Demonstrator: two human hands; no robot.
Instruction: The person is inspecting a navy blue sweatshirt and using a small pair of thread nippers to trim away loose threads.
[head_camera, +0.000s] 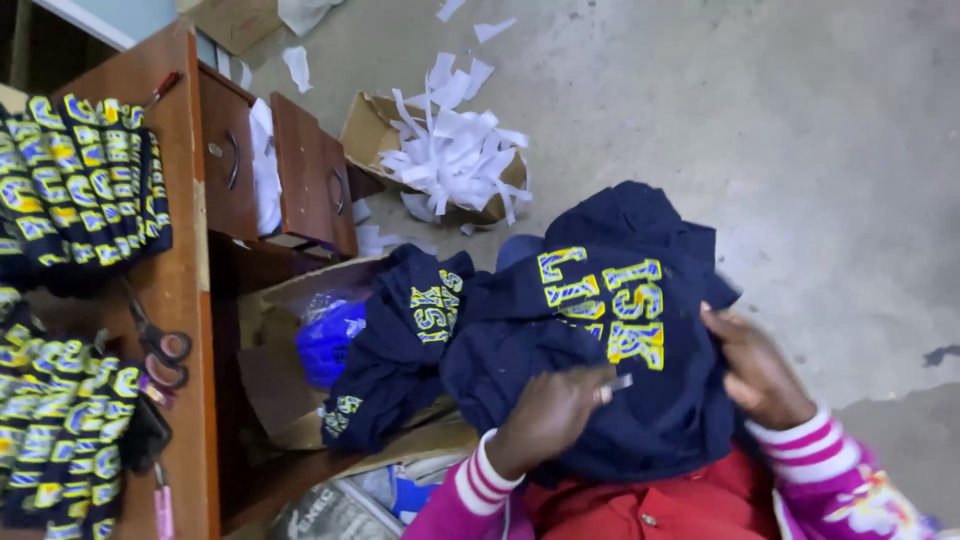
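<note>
A navy garment (600, 330) with yellow and blue printed lettering lies bunched on my lap. My left hand (550, 410) rests on its lower part, fingers closed on a small thin silvery tool that pokes out toward the print. My right hand (755, 370) grips the cloth at the garment's right edge, beside the lettering. A second navy piece (400, 350) with the same print hangs off to the left over an open cardboard box.
A wooden desk (185, 200) stands at the left, stacked with folded navy printed garments (80, 190); scissors (160, 345) lie on it. One drawer (310, 170) is pulled out. A cardboard box of white paper strips (450, 150) sits on the concrete floor.
</note>
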